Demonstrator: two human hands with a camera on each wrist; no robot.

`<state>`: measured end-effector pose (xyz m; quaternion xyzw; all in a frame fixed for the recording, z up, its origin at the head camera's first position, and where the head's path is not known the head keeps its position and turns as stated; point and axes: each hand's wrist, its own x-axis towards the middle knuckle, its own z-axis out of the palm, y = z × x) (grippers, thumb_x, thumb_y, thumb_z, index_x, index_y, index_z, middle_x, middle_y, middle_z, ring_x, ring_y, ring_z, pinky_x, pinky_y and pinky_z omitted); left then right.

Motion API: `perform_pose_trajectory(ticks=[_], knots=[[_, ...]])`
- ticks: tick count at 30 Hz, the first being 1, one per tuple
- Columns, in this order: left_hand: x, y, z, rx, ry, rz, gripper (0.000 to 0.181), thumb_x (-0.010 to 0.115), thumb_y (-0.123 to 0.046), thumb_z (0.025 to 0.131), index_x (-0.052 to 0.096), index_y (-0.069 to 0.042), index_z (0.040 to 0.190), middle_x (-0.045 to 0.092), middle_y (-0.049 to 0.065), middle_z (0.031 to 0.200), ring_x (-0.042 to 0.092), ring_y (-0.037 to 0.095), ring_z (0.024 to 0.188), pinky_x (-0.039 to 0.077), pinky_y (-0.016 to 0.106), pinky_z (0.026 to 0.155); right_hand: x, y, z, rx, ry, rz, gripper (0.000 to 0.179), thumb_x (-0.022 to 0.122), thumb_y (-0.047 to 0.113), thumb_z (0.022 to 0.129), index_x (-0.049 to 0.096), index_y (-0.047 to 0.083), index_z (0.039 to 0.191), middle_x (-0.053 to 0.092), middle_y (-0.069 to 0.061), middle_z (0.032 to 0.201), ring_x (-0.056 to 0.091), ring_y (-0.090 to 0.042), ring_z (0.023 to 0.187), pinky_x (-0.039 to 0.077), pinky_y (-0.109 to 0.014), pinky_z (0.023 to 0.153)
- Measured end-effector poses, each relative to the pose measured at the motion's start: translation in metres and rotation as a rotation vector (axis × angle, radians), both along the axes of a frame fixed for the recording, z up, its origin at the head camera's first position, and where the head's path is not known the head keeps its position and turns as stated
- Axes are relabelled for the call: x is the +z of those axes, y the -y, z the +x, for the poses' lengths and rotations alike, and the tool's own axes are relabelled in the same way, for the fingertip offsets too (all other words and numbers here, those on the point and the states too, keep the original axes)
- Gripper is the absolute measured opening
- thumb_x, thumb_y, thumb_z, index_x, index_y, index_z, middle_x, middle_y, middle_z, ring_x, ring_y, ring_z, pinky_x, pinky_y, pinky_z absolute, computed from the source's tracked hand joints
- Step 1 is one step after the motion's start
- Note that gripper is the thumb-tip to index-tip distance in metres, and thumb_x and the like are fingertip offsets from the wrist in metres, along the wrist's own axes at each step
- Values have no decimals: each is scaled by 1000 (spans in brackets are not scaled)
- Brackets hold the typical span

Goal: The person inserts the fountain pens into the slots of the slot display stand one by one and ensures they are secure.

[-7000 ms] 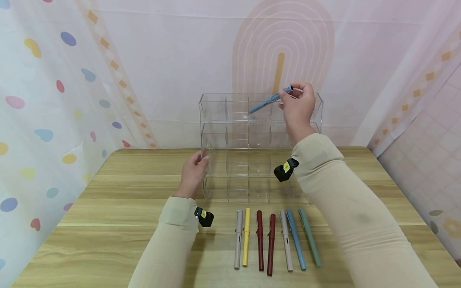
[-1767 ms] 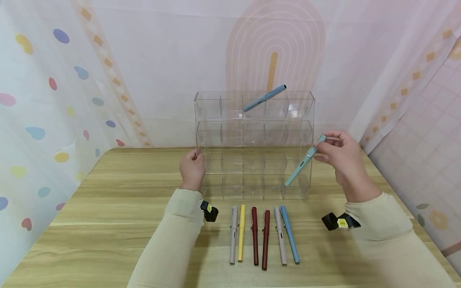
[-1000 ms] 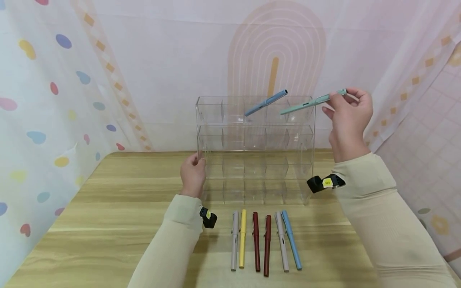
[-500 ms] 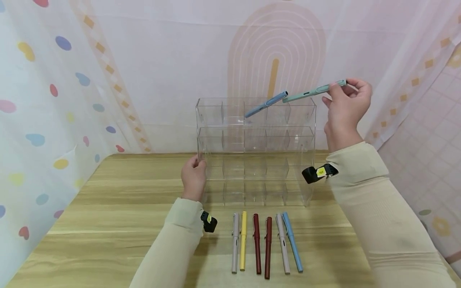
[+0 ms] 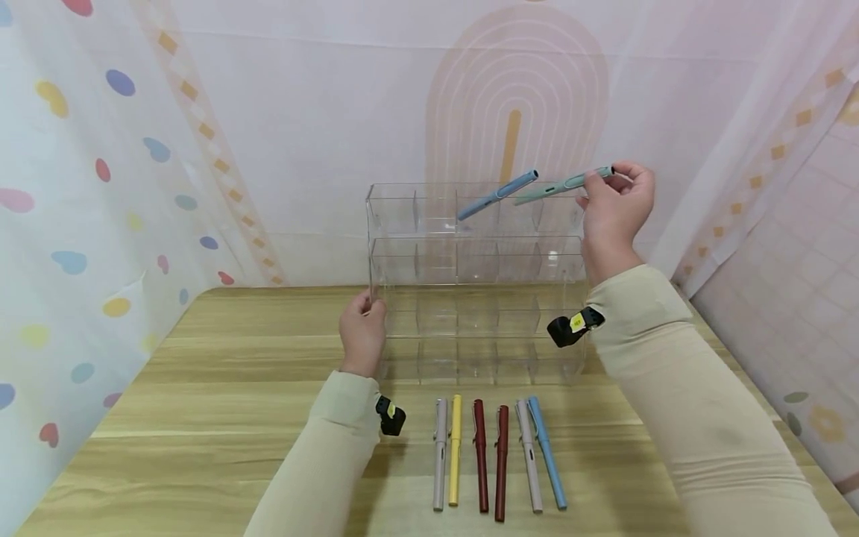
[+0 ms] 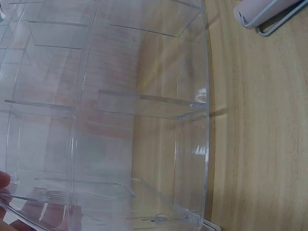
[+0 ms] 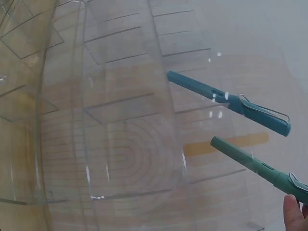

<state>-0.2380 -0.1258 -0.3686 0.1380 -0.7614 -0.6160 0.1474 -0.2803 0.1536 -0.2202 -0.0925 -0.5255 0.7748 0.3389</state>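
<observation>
My right hand [image 5: 619, 210] pinches a green pen [image 5: 562, 186] near its clip end, in the upper right of the head view. The pen slants, its lower end at the top row of a clear acrylic rack [image 5: 476, 237]. A blue-grey pen [image 5: 498, 195] leans in that top row, near the middle, its clip end up and to the right. In the right wrist view the green pen [image 7: 250, 161] lies apart from the blue-grey pen [image 7: 226, 102]. My left hand [image 5: 363, 333] holds the rack's left side edge; its fingertips are partly behind the clear wall.
In front of the rack, a row of pens lies on the wooden table [image 5: 221, 388]: a grey pen [image 5: 440, 455], a yellow pen [image 5: 455, 450], two dark red pens [image 5: 481, 456], another grey pen [image 5: 529, 456] and a blue pen [image 5: 548, 453]. A patterned curtain [image 5: 322, 112] hangs behind.
The right hand let go of the blue-grey pen in the top row, took the green pen from the table and raised it. Lately it moved left and slightly down. The left hand stays on the rack.
</observation>
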Motion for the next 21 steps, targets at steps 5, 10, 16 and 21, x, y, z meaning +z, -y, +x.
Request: perform_pose_trajectory(ticks=[5, 10, 16, 21], knots=[[1, -1, 0, 9, -6, -6, 32, 47, -11, 94, 64, -4, 121, 62, 14, 113, 49, 19, 90, 39, 27, 67, -4, 3, -3, -3, 22, 21, 27, 65, -4, 85, 47, 15, 94, 50, -2, 90, 54, -10, 75, 51, -18, 59], [1, -1, 0, 8, -4, -18, 35, 47, -12, 94, 63, -6, 125, 62, 14, 113, 48, 18, 87, 37, 24, 63, -8, 6, -5, 9, 45, 61, 25, 65, 1, 87, 48, 14, 99, 51, -1, 93, 54, -10, 80, 52, -20, 64], [2, -1, 1, 10, -6, -21, 37, 46, -12, 94, 63, -8, 127, 62, 13, 112, 47, 18, 83, 36, 22, 59, -9, 11, -8, 21, 58, 66, 25, 66, 3, 88, 51, 9, 108, 52, -1, 96, 55, -11, 83, 52, -21, 67], [2, -1, 2, 12, -11, -26, 37, 46, -12, 94, 63, -7, 126, 62, 14, 112, 48, 18, 85, 37, 23, 61, -10, 13, -10, 28, 76, 88, 32, 65, 3, 89, 51, 4, 118, 53, -1, 97, 56, -10, 83, 52, -21, 68]])
